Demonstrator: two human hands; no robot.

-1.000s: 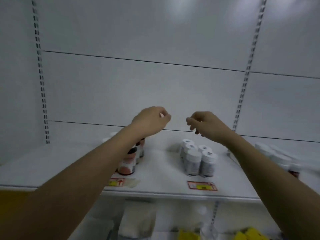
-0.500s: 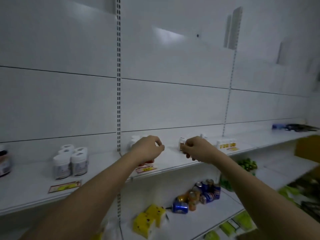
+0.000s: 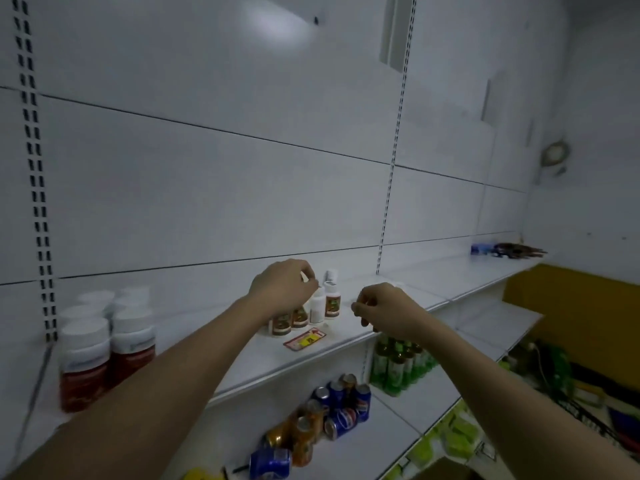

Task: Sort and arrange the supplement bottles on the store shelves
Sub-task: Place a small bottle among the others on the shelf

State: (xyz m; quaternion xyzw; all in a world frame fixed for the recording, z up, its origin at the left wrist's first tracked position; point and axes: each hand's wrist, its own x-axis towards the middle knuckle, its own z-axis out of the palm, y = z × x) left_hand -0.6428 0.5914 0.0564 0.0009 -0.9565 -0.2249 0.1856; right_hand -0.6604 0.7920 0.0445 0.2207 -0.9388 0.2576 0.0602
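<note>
View swung right; left hand (image 3: 282,284) now over small bottles (image 3: 304,311)

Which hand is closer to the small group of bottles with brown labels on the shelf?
Left. The left hand is right over the brown-label bottles, overlapping them in view. The right hand is off to their right, apart.

Shop: white slotted shelving (image 3: 311,351), price tag (image 3: 304,339), stocked soda cans (image 3: 332,410).
</note>
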